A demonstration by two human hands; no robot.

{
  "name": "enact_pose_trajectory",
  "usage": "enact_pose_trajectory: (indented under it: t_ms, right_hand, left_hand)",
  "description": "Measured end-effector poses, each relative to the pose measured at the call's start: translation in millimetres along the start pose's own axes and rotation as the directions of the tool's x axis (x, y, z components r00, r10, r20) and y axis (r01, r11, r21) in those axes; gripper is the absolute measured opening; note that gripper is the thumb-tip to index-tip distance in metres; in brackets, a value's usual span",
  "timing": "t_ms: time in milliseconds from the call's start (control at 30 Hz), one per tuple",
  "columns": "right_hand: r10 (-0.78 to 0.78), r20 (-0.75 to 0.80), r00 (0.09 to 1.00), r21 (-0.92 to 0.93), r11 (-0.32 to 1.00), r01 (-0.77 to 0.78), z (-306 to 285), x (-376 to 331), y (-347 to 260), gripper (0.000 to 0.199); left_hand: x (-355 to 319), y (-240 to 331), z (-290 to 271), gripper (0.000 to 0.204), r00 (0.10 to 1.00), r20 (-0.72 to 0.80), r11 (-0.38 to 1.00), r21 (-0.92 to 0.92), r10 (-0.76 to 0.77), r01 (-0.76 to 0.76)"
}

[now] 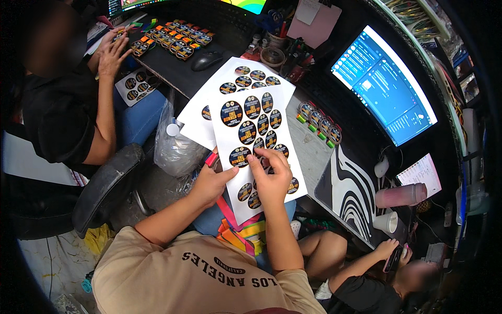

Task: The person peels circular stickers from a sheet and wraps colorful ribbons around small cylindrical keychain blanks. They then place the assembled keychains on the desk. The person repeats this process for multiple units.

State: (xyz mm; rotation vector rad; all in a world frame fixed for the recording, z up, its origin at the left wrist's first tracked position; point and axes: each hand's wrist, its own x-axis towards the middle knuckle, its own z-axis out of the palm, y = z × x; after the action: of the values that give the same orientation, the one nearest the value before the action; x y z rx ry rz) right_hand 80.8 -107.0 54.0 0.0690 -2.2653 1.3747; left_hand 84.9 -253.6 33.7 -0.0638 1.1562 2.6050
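Note:
A white sheet of round black stickers (230, 191) with orange print is tilted in front of me, above my lap. Along its left edge my left hand (209, 186) is closed, thumb on top, with a strip of red ribbon (211, 159) poking out beside the fingers. My right hand (273, 180) lies over the middle of the sheet, thumb and forefinger pinched at a round sticker (257, 145); its other fingers partly hide the stickers below. Pink, orange and yellow ribbons (251, 230) hang on my lap under the sheet.
More sticker sheets (196, 123) lie behind, overlapping the desk edge. Ribboned medals (320, 124) sit right of them; many more medals (180, 39) stand far left by a mouse (206, 61). A cup (386, 222), a tumbler (401, 195) and a monitor (387, 86) are right. People sit on both sides.

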Motion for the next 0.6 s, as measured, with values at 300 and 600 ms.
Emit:
enact_pose_trajectory:
  t_ms: [300,600]
  right_hand:
    - [0.049,-0.122,0.991,0.146,0.989,-0.031,1.6,-9.0,-7.1,0.017]
    - [0.154,-0.143,0.978,0.268,0.957,-0.112,-1.4,-13.4,-2.0,0.015]
  left_hand:
    - [-4.2,-7.7,-1.1,0.063,0.996,0.074,0.993,0.098,0.054,-0.061]
    - [-5.5,-9.9,-0.6,0.057,0.980,0.154,0.971,0.186,0.124,-0.152]
